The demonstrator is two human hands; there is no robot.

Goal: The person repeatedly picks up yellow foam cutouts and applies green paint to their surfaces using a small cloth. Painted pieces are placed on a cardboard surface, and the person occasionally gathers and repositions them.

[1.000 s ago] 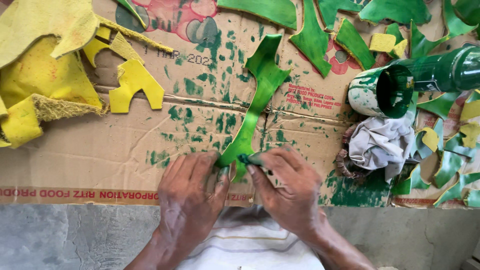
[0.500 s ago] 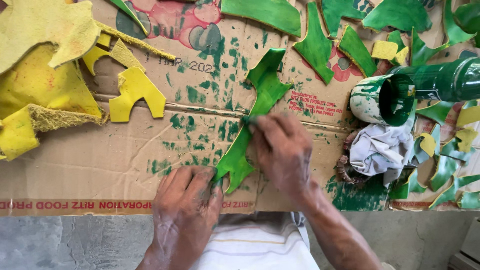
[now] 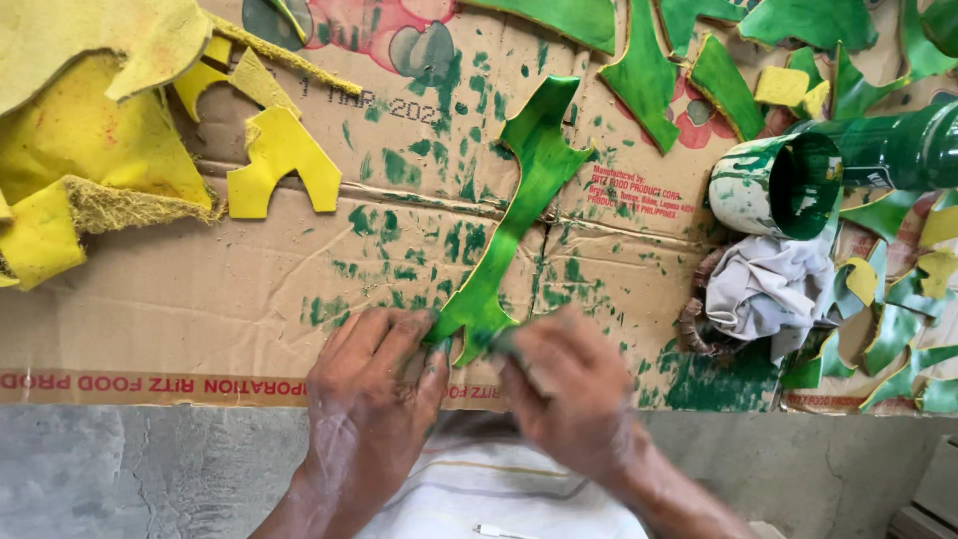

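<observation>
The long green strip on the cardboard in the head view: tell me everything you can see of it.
The green strip is a long, flat, irregular cut piece, wet-looking glossy green, possibly leather or foam. It has side notches near the top and a flared lower end. It lies flat on the paint-smeared cardboard, running diagonally from upper right to lower left. The left hand presses its lower end; the blurred right hand is at the same end.

Work surface: flattened cardboard sheet (image 3: 200,299), smeared with green paint dabs, lying on a grey concrete floor (image 3: 120,469).
Paint tin: open can (image 3: 778,185) tipped on its side at right, green inside, white outside with green runs.
Rag: crumpled whitish cloth (image 3: 773,289) just below the can.
Yellow cut pieces: (image 3: 279,160) upper left, beside larger yellow scraps (image 3: 90,150).
Green cut pieces: (image 3: 644,85) spread along the top and right edge.
</observation>
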